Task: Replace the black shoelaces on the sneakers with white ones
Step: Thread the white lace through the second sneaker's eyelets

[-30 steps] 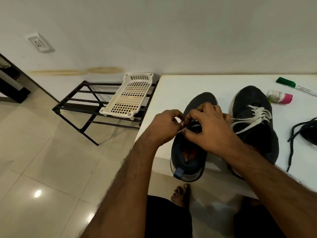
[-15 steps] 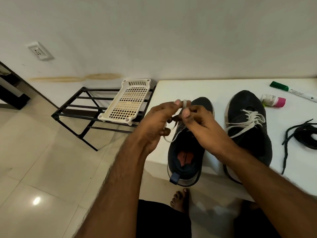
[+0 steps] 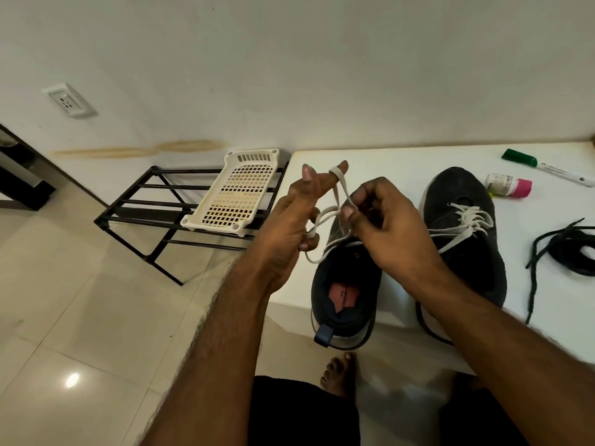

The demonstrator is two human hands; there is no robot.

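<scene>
white lace [image 3: 338, 201] looped over left fingers [image 3: 338, 170], pinched by right fingers [image 3: 349, 212], hiding eyelets.

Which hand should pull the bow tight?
Probably the right hand: it pinches the white lace right above the left sneaker. The left hand only has loops round its fingers.

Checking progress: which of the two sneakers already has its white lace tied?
The right black sneaker, beside the marker; its white bow lies finished, untouched by either hand.
</scene>
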